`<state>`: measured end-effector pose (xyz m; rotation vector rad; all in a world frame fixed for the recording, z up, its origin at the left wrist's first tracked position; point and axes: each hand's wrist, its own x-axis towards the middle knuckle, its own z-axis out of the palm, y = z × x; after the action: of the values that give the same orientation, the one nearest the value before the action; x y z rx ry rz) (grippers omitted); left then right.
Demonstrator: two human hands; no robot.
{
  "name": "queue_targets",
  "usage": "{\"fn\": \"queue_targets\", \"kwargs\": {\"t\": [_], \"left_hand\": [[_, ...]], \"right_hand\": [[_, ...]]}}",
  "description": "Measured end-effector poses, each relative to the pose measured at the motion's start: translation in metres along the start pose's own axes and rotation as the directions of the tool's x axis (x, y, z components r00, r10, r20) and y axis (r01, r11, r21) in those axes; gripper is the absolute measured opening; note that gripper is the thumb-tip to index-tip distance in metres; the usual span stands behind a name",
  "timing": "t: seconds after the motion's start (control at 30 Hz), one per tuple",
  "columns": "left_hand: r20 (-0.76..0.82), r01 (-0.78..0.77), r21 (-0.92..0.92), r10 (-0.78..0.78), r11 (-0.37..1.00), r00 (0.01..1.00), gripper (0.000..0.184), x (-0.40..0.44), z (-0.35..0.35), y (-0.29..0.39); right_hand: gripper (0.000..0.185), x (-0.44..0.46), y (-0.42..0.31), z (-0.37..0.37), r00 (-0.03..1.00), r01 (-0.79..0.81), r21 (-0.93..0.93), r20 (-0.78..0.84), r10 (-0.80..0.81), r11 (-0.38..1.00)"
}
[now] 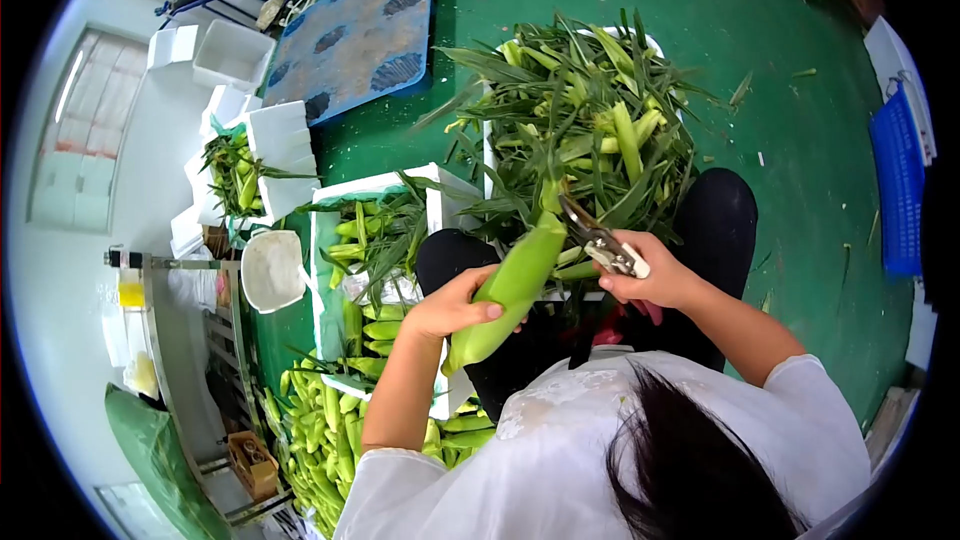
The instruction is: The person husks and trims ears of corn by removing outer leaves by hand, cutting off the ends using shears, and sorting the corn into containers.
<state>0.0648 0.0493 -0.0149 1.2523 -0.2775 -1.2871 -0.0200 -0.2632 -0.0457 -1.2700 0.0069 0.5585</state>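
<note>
An ear of corn in its green husk (510, 290) is gripped near its lower end by my left hand (462, 302), thumb across the husk. My right hand (648, 268) is closed around the pale handles of pruning shears (605, 243). The blades of the shears lie at the stalk end of the ear, beside a leafy stem. Behind them, a white box (487, 155) is heaped with cut leaves and stalks (590, 130). To the left, a white foam box (435, 202) holds green ears and leaves.
Many husked ears (325, 440) are piled at the lower left. A white bucket (272, 270), a blue pallet (350, 35) and a metal rack (160, 340) stand left. A blue crate (897, 180) is at the right. Leaf scraps dot the green floor (800, 130).
</note>
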Motion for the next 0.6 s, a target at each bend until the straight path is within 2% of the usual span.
{"fn": "queue_targets", "kwargs": {"t": [0.03, 0.13, 0.17, 0.2, 0.27, 0.3, 0.4, 0.43, 0.47, 0.5, 0.53, 0.57, 0.6], "left_hand": [[0.040, -0.029, -0.029, 0.030, 0.999, 0.999, 0.081, 0.002, -0.007, -0.003], [0.200, -0.156, 0.055, 0.142, 0.986, 0.969, 0.083, 0.010, -0.018, 0.004], [0.188, -0.151, 0.073, 0.135, 0.986, 0.973, 0.083, 0.013, -0.016, 0.006], [0.220, -0.127, 0.078, 0.107, 0.989, 0.970, 0.083, 0.018, -0.014, 0.008], [0.284, -0.087, 0.084, 0.060, 0.993, 0.957, 0.084, 0.030, -0.011, 0.009], [0.336, -0.022, 0.066, -0.001, 0.998, 0.942, 0.083, 0.036, -0.012, 0.006], [0.347, 0.058, -0.228, 0.025, 0.972, 0.938, 0.085, 0.028, -0.006, -0.013], [0.224, -0.004, -0.391, 0.099, 0.921, 0.970, 0.086, 0.017, 0.003, -0.018], [0.066, -0.108, -0.447, 0.153, 0.888, 0.986, 0.088, 0.000, 0.004, -0.029], [-0.106, -0.269, -0.516, 0.251, 0.813, 0.962, 0.090, -0.017, 0.000, -0.046], [-0.291, -0.437, -0.548, 0.328, 0.713, 0.899, 0.093, -0.038, -0.007, -0.069], [-0.510, -0.615, -0.493, 0.368, 0.615, 0.778, 0.093, -0.067, -0.010, -0.088], [-0.651, -0.762, -0.515, 0.399, 0.393, 0.646, 0.087, -0.097, -0.016, -0.120]], "right_hand": [[0.031, -0.008, 0.000, -0.004, 0.999, -0.050, -0.009, 0.005, 0.050, 0.999], [0.040, -0.030, 0.001, -0.004, 0.993, -0.053, 0.196, 0.111, 0.031, 0.979], [0.049, -0.031, 0.005, -0.008, 0.981, -0.034, 0.119, 0.192, 0.010, 0.992], [0.054, -0.033, -0.003, -0.005, 0.972, -0.059, 0.080, 0.230, 0.039, 0.995], [0.060, -0.031, -0.016, 0.001, 0.965, -0.008, -0.067, 0.261, 0.025, 0.998], [0.055, -0.030, -0.023, 0.011, 0.978, 0.111, -0.060, 0.183, -0.098, 0.992], [0.043, -0.015, -0.019, 0.018, 0.994, -0.032, 0.055, 0.105, 0.026, 0.998], [0.033, -0.012, -0.020, 0.025, 0.998, -0.064, 0.193, 0.028, 0.060, 0.979], [0.032, -0.008, -0.005, 0.026, 1.000, -0.021, 0.300, 0.001, 0.022, 0.954], [0.032, -0.004, 0.006, 0.030, 0.996, -0.007, 0.384, -0.076, 0.039, 0.923], [0.032, -0.002, 0.015, 0.037, 0.988, 0.005, 0.462, -0.141, 0.069, 0.887], [0.034, -0.002, 0.021, 0.043, 0.988, -0.003, 0.497, -0.132, 0.079, 0.868], [0.036, -0.002, 0.029, 0.049, 0.989, -0.018, 0.534, -0.115, 0.094, 0.846]]}}
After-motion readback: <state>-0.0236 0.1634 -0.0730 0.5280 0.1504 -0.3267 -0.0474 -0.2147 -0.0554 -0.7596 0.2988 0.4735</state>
